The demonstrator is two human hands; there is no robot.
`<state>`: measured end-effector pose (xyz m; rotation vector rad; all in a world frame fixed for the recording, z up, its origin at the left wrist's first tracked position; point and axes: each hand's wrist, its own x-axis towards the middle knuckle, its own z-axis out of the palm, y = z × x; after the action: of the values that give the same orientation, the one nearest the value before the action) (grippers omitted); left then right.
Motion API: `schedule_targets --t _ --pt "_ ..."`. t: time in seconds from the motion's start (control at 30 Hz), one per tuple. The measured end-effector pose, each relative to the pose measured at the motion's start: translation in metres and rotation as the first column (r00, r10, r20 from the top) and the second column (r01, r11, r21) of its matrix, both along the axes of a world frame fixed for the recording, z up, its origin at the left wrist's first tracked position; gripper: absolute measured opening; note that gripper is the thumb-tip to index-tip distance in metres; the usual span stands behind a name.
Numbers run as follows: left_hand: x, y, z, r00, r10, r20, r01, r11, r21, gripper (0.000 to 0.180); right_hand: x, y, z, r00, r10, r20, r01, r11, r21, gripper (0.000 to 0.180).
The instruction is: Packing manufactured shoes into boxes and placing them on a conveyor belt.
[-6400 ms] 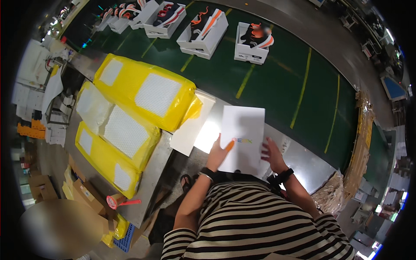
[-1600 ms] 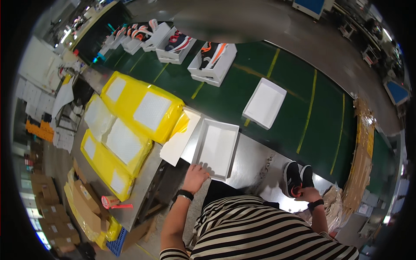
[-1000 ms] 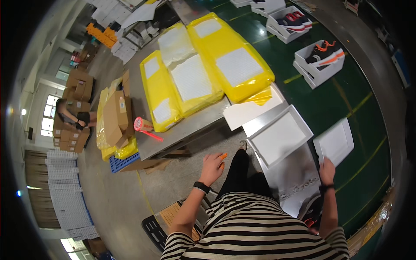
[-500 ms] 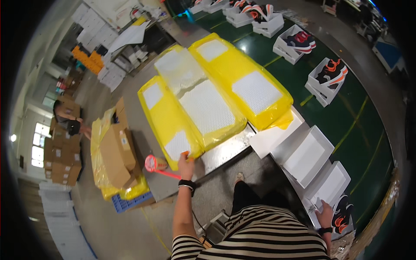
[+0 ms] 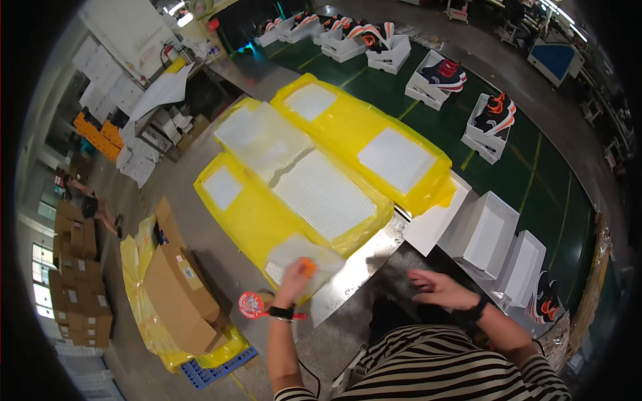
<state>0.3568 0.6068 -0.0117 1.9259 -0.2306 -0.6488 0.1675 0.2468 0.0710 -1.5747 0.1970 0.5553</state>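
Note:
My left hand (image 5: 291, 286) is closed at the near end of the left yellow-wrapped bundle (image 5: 234, 217). Its fingers pinch a thin, translucent white paper sheet (image 5: 324, 257), which rises blurred off the bundle. A small orange thing (image 5: 307, 267) shows at the fingertips; I cannot make out its kind. My right hand (image 5: 441, 289) hangs empty over the gap between table and bench, fingers apart. Two more yellow-wrapped bundles, a middle one (image 5: 328, 194) and a right one (image 5: 398, 157), show white sheets through openings. Beside my left wrist is a red round tape roll (image 5: 251, 305) with a red handle.
Open white shoeboxes (image 5: 487, 234) stand at right, with a dark and orange shoe (image 5: 545, 301) nearby. Boxed shoes (image 5: 495, 117) line the green conveyor (image 5: 521, 160). At left, a brown carton (image 5: 177, 301) lies on yellow plastic over a blue pallet (image 5: 217, 371). A person (image 5: 93, 204) stands farther off.
My right hand has left the white box and shoe at right and swung inward, opening. At my left hand, a thin sheet has lifted from the bundle. My view has shifted.

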Motion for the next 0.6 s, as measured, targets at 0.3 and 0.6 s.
schedule_targets --t 0.3,0.6 --pt "-0.073 -0.088 0.100 0.622 -0.011 0.783 -0.002 1.000 0.016 0.023 -0.001 0.038 -0.016 0.953 -0.292 -0.083 0.303 0.929 0.210 0.036" --pt "-0.016 0.048 -0.133 0.714 0.071 0.697 -0.538 0.693 0.480 0.067 -0.065 -0.032 -0.017 0.880 -0.417 -0.227 0.429 0.903 0.000 0.032"
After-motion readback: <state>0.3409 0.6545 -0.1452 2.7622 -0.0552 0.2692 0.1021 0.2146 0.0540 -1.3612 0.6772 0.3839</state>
